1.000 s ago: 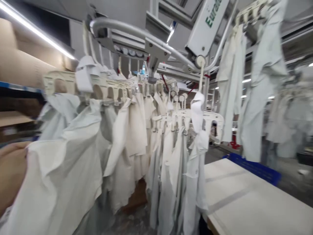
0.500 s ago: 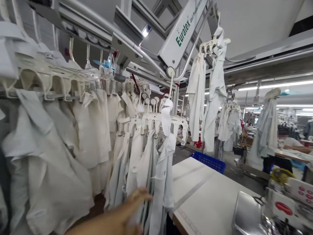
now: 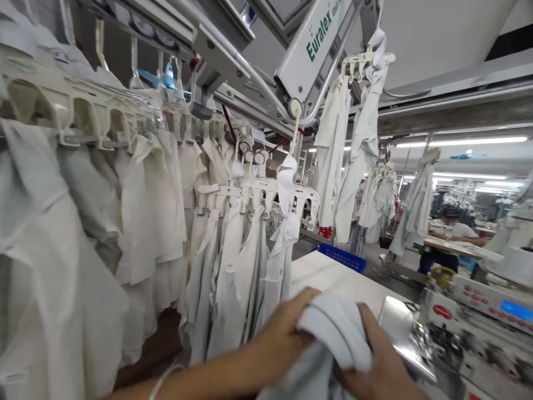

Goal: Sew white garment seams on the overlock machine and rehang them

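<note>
A folded piece of light grey-white fabric [image 3: 335, 328] is bunched between my two hands at the bottom centre, its lower part hanging out of view. My left hand [image 3: 287, 330] closes on the fabric's left side; a pale band circles that wrist. On the fabric's right side my right hand [image 3: 377, 355] grips too, its fingers partly hidden and blurred. Just beyond, white garment pieces [image 3: 237, 272] hang from a cream multi-clip hanger [image 3: 277, 191]. A curled white strip [image 3: 286, 178] is draped over that hanger's front.
More garments [image 3: 83, 233] crowd the rail at left. A white table [image 3: 320, 272] extends behind my hands, with a sewing machine [image 3: 466, 328] at right. A blue basket [image 3: 341, 257] stands behind the table. A lift arm [image 3: 310, 50] slants overhead. Another person [image 3: 453, 228] sits far right.
One hand was reaching low toward the hanging garments. Both hands now hold fabric in front of the table. The view has shifted slightly, showing more of the sewing machine.
</note>
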Demonstrator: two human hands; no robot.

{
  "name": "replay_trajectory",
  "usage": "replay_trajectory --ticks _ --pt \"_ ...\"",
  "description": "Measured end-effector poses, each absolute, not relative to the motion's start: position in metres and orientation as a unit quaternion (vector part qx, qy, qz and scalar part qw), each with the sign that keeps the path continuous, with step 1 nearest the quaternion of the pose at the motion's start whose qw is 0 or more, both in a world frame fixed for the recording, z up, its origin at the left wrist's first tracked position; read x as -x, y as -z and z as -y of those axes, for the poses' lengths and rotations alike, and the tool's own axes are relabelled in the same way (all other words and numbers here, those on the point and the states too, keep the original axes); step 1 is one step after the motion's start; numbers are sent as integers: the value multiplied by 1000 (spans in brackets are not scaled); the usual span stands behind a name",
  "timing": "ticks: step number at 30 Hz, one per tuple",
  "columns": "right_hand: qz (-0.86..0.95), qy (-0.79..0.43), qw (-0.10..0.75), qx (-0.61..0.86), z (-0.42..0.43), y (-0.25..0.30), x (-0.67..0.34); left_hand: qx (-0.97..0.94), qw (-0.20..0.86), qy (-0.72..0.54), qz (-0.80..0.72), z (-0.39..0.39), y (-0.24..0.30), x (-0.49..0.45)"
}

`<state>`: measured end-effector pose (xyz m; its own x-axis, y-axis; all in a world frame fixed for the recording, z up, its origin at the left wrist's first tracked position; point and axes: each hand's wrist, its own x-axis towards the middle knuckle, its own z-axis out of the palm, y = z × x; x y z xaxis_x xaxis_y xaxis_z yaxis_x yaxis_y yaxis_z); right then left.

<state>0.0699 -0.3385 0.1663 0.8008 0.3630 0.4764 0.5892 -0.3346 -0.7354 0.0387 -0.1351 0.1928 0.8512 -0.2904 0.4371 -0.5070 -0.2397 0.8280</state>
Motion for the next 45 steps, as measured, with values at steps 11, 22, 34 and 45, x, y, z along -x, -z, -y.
replay_trajectory --ticks 11,22,34,45 --pt "438 -161 437 769 298 -204 -166 -911 319 -240 102 26 -282 -55" --pt "448 -208 583 646 228 -237 -157 -891 355 -266 96 16 -312 -58" --pt "507 49 611 606 220 -312 -149 -848 455 215 166 -27 -257 -30" --pt "337 -11 726 600 289 -334 -177 -838 542 34 58 -89 -248 -30"
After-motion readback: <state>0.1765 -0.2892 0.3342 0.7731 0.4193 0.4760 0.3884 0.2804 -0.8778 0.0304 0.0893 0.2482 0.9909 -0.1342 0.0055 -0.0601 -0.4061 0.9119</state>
